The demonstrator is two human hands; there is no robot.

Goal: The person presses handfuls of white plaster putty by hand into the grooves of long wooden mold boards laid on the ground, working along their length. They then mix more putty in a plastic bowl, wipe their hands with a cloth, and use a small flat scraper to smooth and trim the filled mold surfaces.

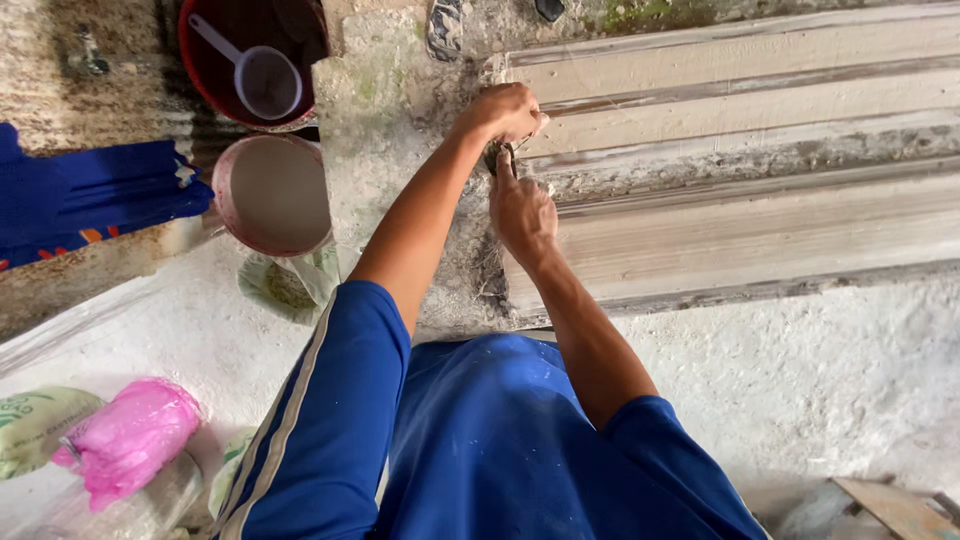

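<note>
Both hands meet at the near end of a long ridged moulding [740, 170] of pale plaster. The left hand [503, 110] is curled into a fist on the top corner of that end; whether it grips anything is hidden under the knuckles. The right hand [522, 212] lies just below it, forefinger stretched up to a small dark thing [497, 156] wedged between the 2 hands, too covered to name. The moulding runs away to the right and is cut off by the picture edge. Left of the left hand stand a pink bucket [268, 190] and, beyond it, a dark red tub holding a scoop [262, 76]. Dusty white floor [820, 370] spreads open under the right forearm.
</note>
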